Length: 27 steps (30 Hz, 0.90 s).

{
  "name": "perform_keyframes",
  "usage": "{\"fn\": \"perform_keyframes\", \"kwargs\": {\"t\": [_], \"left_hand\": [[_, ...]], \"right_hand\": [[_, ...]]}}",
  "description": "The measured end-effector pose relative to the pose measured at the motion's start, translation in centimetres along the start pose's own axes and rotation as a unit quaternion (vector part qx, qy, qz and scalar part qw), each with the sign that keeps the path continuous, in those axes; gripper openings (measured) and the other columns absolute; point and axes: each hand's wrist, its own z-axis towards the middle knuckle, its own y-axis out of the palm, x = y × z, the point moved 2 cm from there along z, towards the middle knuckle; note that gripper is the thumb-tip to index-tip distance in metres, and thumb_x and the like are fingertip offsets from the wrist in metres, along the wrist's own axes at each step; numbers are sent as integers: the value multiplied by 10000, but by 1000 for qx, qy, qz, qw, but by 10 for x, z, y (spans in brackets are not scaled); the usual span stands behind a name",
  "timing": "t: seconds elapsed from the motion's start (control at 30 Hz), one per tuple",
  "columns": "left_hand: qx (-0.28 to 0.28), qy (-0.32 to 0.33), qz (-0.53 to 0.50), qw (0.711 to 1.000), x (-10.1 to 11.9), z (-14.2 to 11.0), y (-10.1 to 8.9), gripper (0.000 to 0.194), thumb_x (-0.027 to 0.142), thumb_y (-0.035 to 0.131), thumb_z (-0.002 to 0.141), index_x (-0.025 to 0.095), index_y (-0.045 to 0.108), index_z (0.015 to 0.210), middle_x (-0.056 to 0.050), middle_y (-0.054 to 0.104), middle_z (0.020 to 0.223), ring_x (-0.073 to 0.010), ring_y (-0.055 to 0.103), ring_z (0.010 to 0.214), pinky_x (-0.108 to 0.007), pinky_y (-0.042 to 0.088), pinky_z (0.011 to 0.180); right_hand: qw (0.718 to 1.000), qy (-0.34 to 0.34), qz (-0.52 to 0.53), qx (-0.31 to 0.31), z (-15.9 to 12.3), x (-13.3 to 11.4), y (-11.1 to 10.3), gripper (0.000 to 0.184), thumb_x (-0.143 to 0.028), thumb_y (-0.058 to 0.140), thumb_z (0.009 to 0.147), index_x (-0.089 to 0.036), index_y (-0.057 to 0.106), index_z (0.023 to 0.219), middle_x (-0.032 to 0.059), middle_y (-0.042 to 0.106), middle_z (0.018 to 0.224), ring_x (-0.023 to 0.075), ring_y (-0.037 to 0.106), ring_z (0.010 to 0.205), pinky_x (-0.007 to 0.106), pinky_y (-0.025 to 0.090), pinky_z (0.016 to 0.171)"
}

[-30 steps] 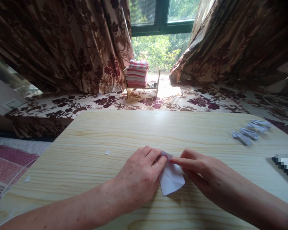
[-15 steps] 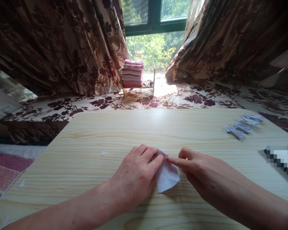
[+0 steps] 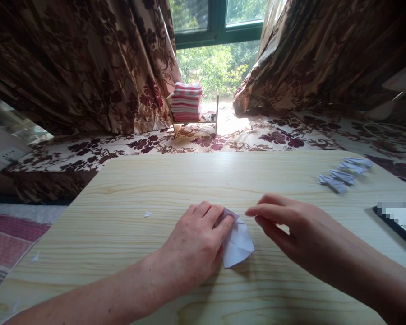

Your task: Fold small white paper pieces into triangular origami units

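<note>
A small folded piece of white paper (image 3: 238, 246) lies on the pale wooden table (image 3: 128, 194), its wide curved end toward me. My left hand (image 3: 199, 234) holds its far left part, thumb on top and the other fingers curled over the edge; the underside of that grip is hidden. Just right of the paper, my right hand (image 3: 284, 221) hovers without touching it. Its index finger and thumb are apart, with nothing between them.
Several folded paper pieces (image 3: 345, 174) lie at the table's far right. A dark-edged device (image 3: 399, 225) with a blurred screen rests at the right edge. A paper scrap (image 3: 148, 214) is left of my hands. Striped folded cloths (image 3: 186, 101) sit on a small rack by the window.
My right hand has lifted off the paper and drawn slightly away, its index finger and thumb parting. My left hand keeps its hold on the paper.
</note>
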Motion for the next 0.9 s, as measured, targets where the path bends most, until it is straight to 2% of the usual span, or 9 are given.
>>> {"fn": "perform_keyframes", "kwargs": {"t": [0.07, 0.13, 0.27, 0.47, 0.57, 0.7, 0.9], "left_hand": [[-1, -1, 5, 1000, 1, 0, 0, 331, 158, 467, 858, 127, 562, 1173, -115, 588, 1105, -263, 498, 985, -445, 473, 854], [1, -3, 12, 1000, 1, 1, 0, 320, 164, 465, 865, 127, 564, 1166, -115, 588, 1101, -263, 499, 985, -443, 472, 858], [7, 4, 22, 1000, 2, 0, 1, 310, 164, 461, 871, 125, 558, 1163, -108, 579, 1095, -259, 493, 986, -434, 465, 867], [1, 3, 29, 1000, 1, -1, 1, 291, 157, 464, 864, 132, 565, 1136, -103, 575, 1062, -256, 491, 972, -431, 463, 864], [2, 3, 30, 1000, 1, -1, 2, 281, 158, 466, 862, 129, 567, 1124, -105, 576, 1057, -256, 493, 965, -430, 465, 857], [4, 4, 28, 1000, 1, -1, 2, 276, 159, 461, 870, 133, 561, 1126, -102, 580, 1058, -252, 494, 968, -427, 459, 865], [7, 5, 36, 999, 2, -1, 2, 274, 173, 470, 873, 124, 557, 1127, -103, 581, 1069, -252, 494, 961, -423, 458, 857]], "right_hand": [[999, -1, -1, 42, 3, -1, -2, 228, -218, 468, 878, -225, 690, 931, 56, 648, 873, 147, 600, 618, 280, 447, 589], [999, -3, -5, 48, 4, -2, 0, 216, -203, 476, 867, -219, 682, 928, 58, 649, 894, 145, 601, 615, 274, 444, 562], [999, 19, -28, 25, 6, -1, 7, 249, -154, 455, 853, -223, 683, 929, 46, 651, 910, 142, 605, 618, 270, 435, 549], [997, 60, -27, -30, 7, 1, 10, 241, -235, 462, 884, -234, 691, 809, 21, 634, 825, 141, 593, 608, 272, 427, 558], [998, 55, -3, -4, 7, -1, 9, 203, -222, 482, 870, -222, 685, 880, 28, 644, 859, 140, 599, 618, 273, 440, 566], [998, 24, 16, 50, 9, -7, 12, 191, -293, 534, 859, -199, 665, 962, 59, 647, 927, 148, 601, 653, 267, 450, 557], [998, 7, -9, 59, 15, -12, 21, 172, -226, 496, 876, -199, 666, 864, 42, 637, 847, 147, 580, 658, 256, 419, 571]]}}
